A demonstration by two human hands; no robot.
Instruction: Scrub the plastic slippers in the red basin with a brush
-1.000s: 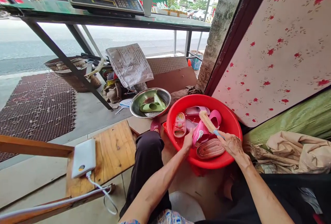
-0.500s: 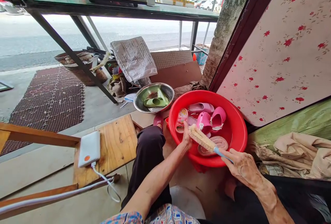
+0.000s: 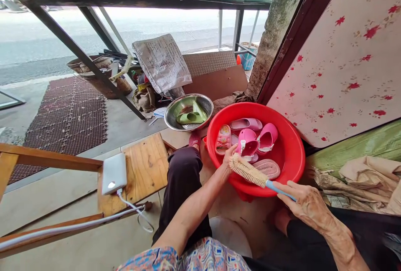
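The right hand (image 3: pixel 308 206), just outside the red tub (image 3: pixel 299 158), is curled round the blue-handled brush (image 3: pixel 249 170). At the tub's near-left rim, the left hand (image 3: pixel 229 161) is partly hidden; its grip I cannot tell. Steadying the pink clog (image 3: pixel 248 139) inside would probably help brushing. Beyond the tub sits a metal bowl (image 3: pixel 170 116).

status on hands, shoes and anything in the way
Right hand gripping brush. Left hand by pink clog, contact unclear. Shoes in red tub. Brush partly hides left hand.
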